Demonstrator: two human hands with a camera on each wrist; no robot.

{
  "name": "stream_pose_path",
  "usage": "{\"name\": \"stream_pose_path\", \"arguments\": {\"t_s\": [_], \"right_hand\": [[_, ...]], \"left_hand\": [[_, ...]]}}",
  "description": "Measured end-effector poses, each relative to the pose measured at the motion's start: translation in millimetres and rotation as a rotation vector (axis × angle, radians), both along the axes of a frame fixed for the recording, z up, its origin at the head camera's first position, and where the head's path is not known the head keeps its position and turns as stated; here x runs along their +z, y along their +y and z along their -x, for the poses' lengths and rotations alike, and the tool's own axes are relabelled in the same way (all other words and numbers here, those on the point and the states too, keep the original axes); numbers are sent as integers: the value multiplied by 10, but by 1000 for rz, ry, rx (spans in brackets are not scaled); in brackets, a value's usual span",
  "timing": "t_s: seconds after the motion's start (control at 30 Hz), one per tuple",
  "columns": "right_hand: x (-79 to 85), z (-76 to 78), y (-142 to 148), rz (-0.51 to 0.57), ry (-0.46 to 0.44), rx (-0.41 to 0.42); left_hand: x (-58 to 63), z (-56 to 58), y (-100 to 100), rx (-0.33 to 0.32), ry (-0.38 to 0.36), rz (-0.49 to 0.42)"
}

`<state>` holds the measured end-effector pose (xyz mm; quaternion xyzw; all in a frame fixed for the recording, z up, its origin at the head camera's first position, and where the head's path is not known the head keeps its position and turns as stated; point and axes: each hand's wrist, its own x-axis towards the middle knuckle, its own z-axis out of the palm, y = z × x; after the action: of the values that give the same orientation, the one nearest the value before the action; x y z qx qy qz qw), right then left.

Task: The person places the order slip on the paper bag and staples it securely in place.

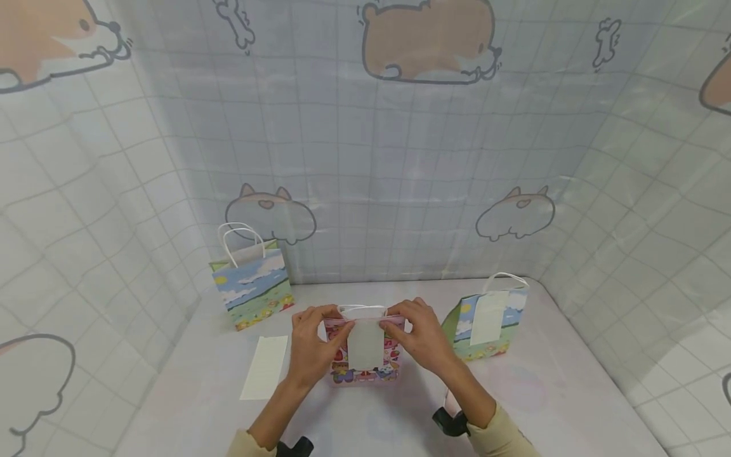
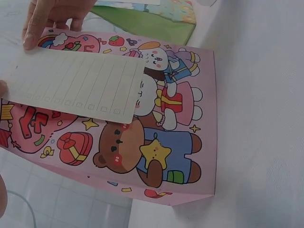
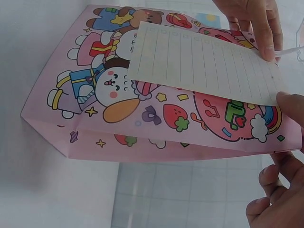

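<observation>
A pink cartoon-print gift bag (image 1: pixel 365 374) stands on the table in front of me, its white handles up. A pale lined card (image 1: pixel 365 346) lies flat against its front. My left hand (image 1: pixel 330 325) grips the bag's top left corner and my right hand (image 1: pixel 398 325) grips the top right, thumbs on the card's upper edge. In the left wrist view the card (image 2: pixel 76 83) covers the upper part of the bag's (image 2: pixel 161 142) printed face. In the right wrist view my right thumb (image 3: pixel 292 107) pins the card (image 3: pixel 204 61) to the bag (image 3: pixel 156 123).
A sky-and-meadow gift bag (image 1: pixel 254 289) stands at the back left. A similar bag (image 1: pixel 485 324) with a white card on its front stands to the right. A loose pale card (image 1: pixel 264 367) lies flat on the white table (image 1: pixel 542 393) at left. Patterned curtain walls enclose the table.
</observation>
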<state>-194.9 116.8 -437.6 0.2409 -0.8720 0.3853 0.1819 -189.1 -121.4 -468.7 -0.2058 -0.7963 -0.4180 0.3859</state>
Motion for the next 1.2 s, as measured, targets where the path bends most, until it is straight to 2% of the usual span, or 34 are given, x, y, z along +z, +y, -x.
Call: {"name": "stream_pose_path", "arguments": {"t_s": [0.2, 0.8, 1.03, 1.2], "right_hand": [[-1, 1, 2, 6, -5, 7], [-2, -6, 41, -4, -18, 13], [-11, -13, 41, -9, -26, 7], [-16, -13, 43, -3, -32, 8]], "left_hand": [[28, -13, -17, -35, 7, 16], [17, -6, -15, -56, 19, 26], [4, 7, -13, -73, -10, 25], [-2, 14, -14, -72, 1, 31]]}}
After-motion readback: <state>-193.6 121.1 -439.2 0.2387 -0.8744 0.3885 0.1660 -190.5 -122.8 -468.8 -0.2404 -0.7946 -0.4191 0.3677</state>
